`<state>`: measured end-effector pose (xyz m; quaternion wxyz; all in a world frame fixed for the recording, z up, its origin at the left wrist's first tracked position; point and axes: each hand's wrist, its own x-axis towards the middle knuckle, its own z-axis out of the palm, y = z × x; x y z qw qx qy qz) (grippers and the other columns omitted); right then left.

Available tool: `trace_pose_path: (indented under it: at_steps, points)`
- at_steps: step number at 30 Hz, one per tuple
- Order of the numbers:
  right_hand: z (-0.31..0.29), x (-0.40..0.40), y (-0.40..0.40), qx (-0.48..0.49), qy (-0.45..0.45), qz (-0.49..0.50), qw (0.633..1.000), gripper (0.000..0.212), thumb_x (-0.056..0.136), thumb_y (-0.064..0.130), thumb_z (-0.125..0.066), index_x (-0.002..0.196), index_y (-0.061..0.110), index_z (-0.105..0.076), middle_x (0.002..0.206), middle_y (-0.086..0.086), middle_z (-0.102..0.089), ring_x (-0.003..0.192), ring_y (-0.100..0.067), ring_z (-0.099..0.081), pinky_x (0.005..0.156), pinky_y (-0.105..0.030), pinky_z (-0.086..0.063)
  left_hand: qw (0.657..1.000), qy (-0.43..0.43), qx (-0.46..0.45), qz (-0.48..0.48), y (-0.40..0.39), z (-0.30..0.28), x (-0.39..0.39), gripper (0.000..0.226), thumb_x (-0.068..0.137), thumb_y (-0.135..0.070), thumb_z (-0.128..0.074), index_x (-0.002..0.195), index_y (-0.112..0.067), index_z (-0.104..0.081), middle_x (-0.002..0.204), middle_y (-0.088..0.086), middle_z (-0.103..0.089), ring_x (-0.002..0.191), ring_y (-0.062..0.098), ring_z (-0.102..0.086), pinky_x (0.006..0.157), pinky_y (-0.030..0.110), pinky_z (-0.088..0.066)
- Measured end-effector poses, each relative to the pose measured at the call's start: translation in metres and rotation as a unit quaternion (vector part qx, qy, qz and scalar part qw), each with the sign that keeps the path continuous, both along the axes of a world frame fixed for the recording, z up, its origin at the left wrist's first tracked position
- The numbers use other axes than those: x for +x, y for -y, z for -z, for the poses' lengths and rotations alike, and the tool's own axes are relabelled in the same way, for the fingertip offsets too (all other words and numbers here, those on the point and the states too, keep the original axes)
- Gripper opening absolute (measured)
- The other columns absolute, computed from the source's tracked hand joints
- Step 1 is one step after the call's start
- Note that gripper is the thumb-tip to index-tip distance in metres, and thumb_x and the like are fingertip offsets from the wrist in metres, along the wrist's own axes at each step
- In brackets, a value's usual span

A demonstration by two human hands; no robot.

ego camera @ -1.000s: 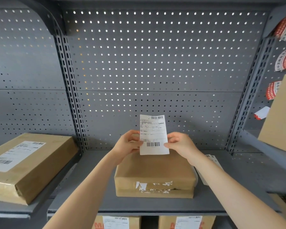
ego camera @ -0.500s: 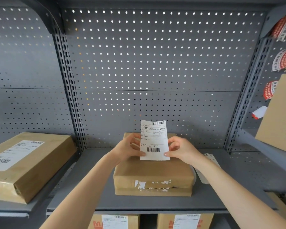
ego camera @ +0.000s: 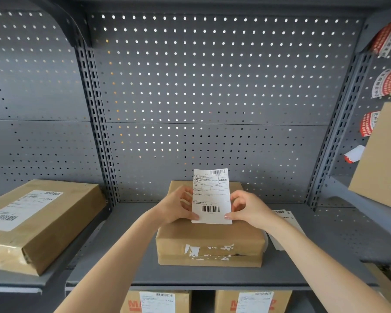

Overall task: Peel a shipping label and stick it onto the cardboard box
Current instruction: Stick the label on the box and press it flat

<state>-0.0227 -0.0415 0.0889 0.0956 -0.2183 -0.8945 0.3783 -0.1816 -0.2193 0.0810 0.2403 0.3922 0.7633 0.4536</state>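
A white shipping label point(ego camera: 211, 196) with barcodes at top and bottom stands nearly upright over the brown cardboard box point(ego camera: 209, 239) on the grey shelf point(ego camera: 127, 263). My left hand point(ego camera: 177, 205) pinches the label's lower left edge. My right hand point(ego camera: 246, 208) pinches its lower right edge. The label's bottom edge rests at or just above the box's top face; I cannot tell whether it touches. The box front carries torn white label scraps.
A labelled cardboard parcel point(ego camera: 29, 220) lies on the left shelf. Loose label sheets point(ego camera: 284, 224) lie right of the box. Another box point(ego camera: 384, 159) tilts at the right, beside red-and-white stickers point(ego camera: 384, 84). Labelled boxes point(ego camera: 158, 301) sit below. Perforated back panel point(ego camera: 212, 86) behind.
Both hands have lowered the label toward the box top, from held up in front of the back panel to down over the box.
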Motion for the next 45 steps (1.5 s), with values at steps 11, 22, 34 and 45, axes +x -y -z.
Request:
trace_pose_path:
  at_steps: [11, 22, 34, 45]
  points:
    - [0.004, -0.002, 0.0, 0.005, -0.007, -0.004, 1.0, 0.038, 0.07, 0.022, -0.082, 0.099, 0.023, -0.057, 0.089, 0.004, -0.071, 0.092, -0.015, -0.063, 0.085, -0.034, -0.045, 0.998, -0.05, -0.037, -0.01, -0.002, 0.0, -0.001, 0.065, 0.064, -0.007, -0.085, 0.116, -0.017, -0.046, 0.105, 0.003, -0.058, 0.094, 0.026, -0.064, 0.085, 0.033, -0.055]
    - [0.006, -0.003, -0.001, 0.013, -0.012, -0.018, 1.0, 0.048, 0.071, 0.022, -0.082, 0.108, 0.025, -0.051, 0.096, 0.007, -0.063, 0.09, -0.011, -0.053, 0.071, -0.025, -0.038, 0.992, -0.109, -0.063, -0.006, -0.002, -0.002, 0.0, 0.064, 0.065, -0.016, -0.086, 0.115, -0.019, -0.046, 0.1, -0.008, -0.058, 0.082, 0.012, -0.06, 0.078, 0.025, -0.052]
    - [0.006, -0.01, -0.004, -0.028, -0.037, -0.01, 0.999, 0.051, 0.073, 0.022, -0.08, 0.112, 0.031, -0.047, 0.111, 0.01, -0.061, 0.104, -0.015, -0.052, 0.083, -0.031, -0.04, 0.997, -0.08, -0.02, -0.01, -0.003, 0.001, -0.001, 0.061, 0.071, -0.021, -0.082, 0.118, -0.021, -0.043, 0.099, -0.009, -0.056, 0.089, 0.008, -0.055, 0.082, 0.02, -0.048]
    - [0.006, -0.012, -0.001, -0.028, -0.049, -0.006, 0.998, 0.041, 0.078, 0.021, -0.076, 0.109, 0.023, -0.05, 0.106, 0.01, -0.062, 0.1, -0.013, -0.054, 0.074, -0.023, -0.04, 0.993, -0.112, -0.044, -0.016, -0.008, 0.003, 0.001, 0.066, 0.068, -0.024, -0.084, 0.116, -0.02, -0.04, 0.1, -0.012, -0.057, 0.09, 0.005, -0.055, 0.075, 0.017, -0.048]
